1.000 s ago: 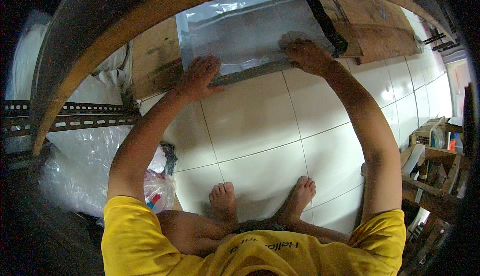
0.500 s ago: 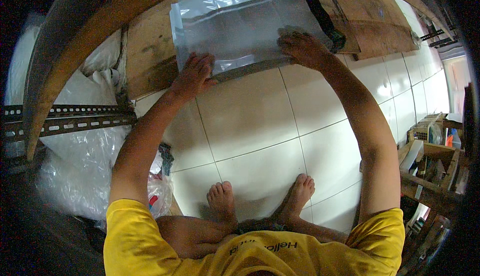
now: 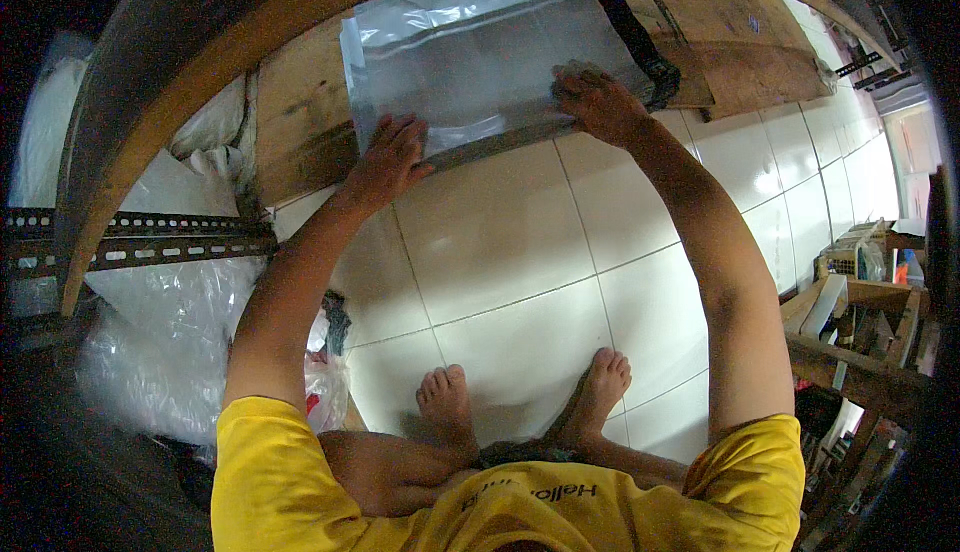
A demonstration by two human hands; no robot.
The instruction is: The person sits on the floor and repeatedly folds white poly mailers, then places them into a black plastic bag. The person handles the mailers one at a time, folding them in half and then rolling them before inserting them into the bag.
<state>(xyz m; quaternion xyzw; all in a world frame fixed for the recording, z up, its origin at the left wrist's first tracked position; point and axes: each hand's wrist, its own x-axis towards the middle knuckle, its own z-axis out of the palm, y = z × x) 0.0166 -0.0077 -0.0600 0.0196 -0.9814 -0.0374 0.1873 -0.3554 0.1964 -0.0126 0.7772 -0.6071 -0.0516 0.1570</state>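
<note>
Flat, clear plastic bag (image 3: 480, 52) lies crosswise (both hands pressing).

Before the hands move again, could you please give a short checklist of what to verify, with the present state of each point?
1. Left hand flat on the clear plastic bag: ok.
2. Right hand pressing the bag's near right part: ok.
3. Bag lying on the brown wooden board: ok.
4. Black strap apart from the right hand: cannot tell.
5. Bag's near edge sealed: cannot tell.
6. Bare feet away from the bag, on white floor tiles: ok.
</note>
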